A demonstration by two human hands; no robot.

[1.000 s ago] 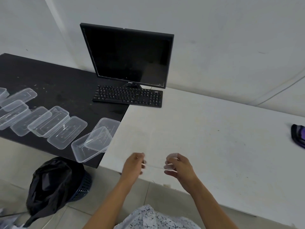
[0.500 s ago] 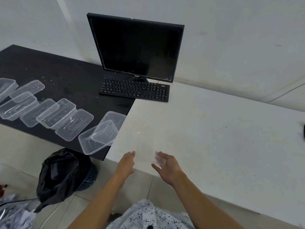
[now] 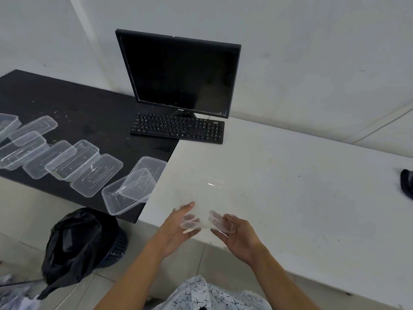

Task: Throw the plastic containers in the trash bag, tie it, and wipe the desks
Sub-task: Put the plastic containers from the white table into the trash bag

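My left hand [image 3: 176, 224] and my right hand [image 3: 237, 233] hold the near end of a clear plastic container [image 3: 203, 198] between them, above the front edge of the white desk [image 3: 301, 198]. Its far end points away over the desk, and my fingers show through the plastic. Several more clear containers and lids [image 3: 89, 171] lie in a row on the black desk [image 3: 78, 108] to the left; the nearest one [image 3: 118, 202] overhangs that desk's front edge. A black trash bag [image 3: 73, 247] sits in a blue basket [image 3: 116, 249] on the floor below them.
A black monitor [image 3: 178, 72] and keyboard [image 3: 178, 128] stand where the two desks meet, against the white wall. A dark object [image 3: 406, 184] lies at the white desk's right edge. Crumpled paper [image 3: 11, 296] lies on the floor at bottom left.
The container was held flat and edge-on between both hands; now it is turned lengthwise, pointing away over the white desk. Both hands have shifted their hold to its near end.
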